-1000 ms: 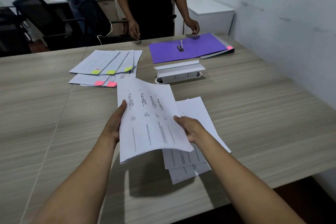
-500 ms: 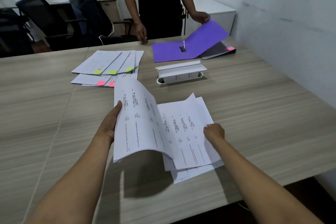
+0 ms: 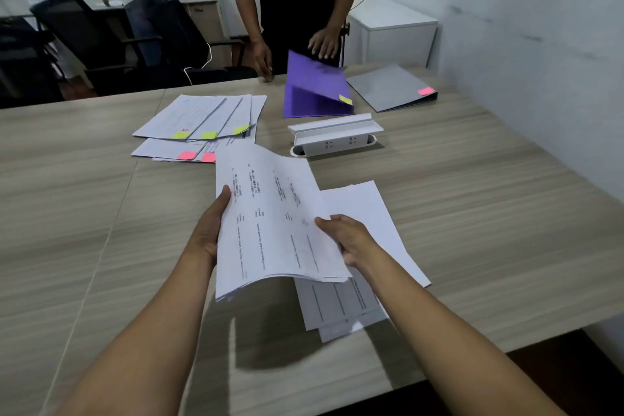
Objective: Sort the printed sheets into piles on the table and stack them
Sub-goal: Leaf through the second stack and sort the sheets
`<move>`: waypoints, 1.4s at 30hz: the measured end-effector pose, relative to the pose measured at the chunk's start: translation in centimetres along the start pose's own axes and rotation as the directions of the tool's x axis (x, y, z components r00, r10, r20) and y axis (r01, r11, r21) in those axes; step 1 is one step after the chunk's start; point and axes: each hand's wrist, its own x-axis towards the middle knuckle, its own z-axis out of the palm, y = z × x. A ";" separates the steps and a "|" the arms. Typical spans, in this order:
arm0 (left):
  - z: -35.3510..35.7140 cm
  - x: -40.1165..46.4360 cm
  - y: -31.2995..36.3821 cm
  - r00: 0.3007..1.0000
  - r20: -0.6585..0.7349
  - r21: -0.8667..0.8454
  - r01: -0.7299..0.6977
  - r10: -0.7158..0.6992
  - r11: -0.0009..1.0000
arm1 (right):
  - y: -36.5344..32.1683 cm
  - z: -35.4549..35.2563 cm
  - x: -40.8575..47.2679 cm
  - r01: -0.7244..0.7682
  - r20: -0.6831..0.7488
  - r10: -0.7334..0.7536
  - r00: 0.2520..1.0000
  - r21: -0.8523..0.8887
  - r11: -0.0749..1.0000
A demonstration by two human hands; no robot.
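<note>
You're midway: tagged piles [image 3: 199, 127] lie upper left on the worktop [image 3: 472, 213], a loose pile [image 3: 368, 213] right, while your left hand [image 3: 207, 233] and right hand [image 3: 347, 240] grip the unsorted sheaf [image 3: 273, 223] at center.

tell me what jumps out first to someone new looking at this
Both hands, left and right, hold a stack of printed sheets lifted above the table, centre frame. Behind it a purple folder stands half open by another person's hand, with tagged paper piles fanned at far left.
</note>
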 end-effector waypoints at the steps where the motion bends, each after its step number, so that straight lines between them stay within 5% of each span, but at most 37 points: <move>1: -0.1 0.0 0.0 1.000 0.008 -0.001 -0.003 0.003 1.000 | 0.0 -0.2 0.0 0.007 -0.014 -0.007 1.000 0.006 1.000; 6: 0.1 0.1 -0.1 1.000 -0.018 0.024 -0.001 0.002 1.000 | 0.1 -1.8 0.9 -0.006 -0.037 0.006 0.999 -0.015 1.000; 16: -0.6 0.0 0.3 1.000 -0.015 0.007 0.021 -0.021 1.000 | 1.8 -7.7 1.9 -0.094 -0.443 -0.176 0.879 -0.524 0.847; 19: -0.8 0.0 0.5 1.000 -0.008 -0.001 0.012 -0.012 1.000 | 1.8 -7.1 1.4 -0.258 -0.487 -0.186 0.854 -0.705 0.661; 21: -0.7 0.0 0.4 1.000 0.011 -0.007 0.013 -0.013 1.000 | 1.4 -5.6 0.8 -0.239 -0.479 -0.332 0.813 -0.793 0.560; 24: -0.1 0.0 0.3 0.999 0.028 0.005 0.020 -0.020 1.000 | 0.6 -2.3 0.6 0.051 -0.254 -0.305 0.918 -0.686 0.726; 27: 0.5 0.0 0.1 0.999 0.040 0.016 0.023 -0.024 1.000 | -0.5 0.4 -0.2 -0.078 0.037 0.091 0.995 -0.261 0.962; 29: 0.6 0.0 0.1 0.999 0.044 0.013 0.014 -0.014 1.000 | -0.4 1.0 0.1 -0.104 0.106 0.115 0.988 -0.106 0.989; 37: 0.4 -0.3 0.1 0.999 0.052 0.018 0.003 -0.003 1.000 | 0.3 -0.7 0.8 -0.021 0.011 0.021 1.000 0.015 1.000; 42: 0.2 -0.1 0.0 0.999 0.024 0.019 0.029 -0.030 0.999 | 0.8 -3.4 1.4 0.026 -0.212 -0.083 0.974 -0.261 0.965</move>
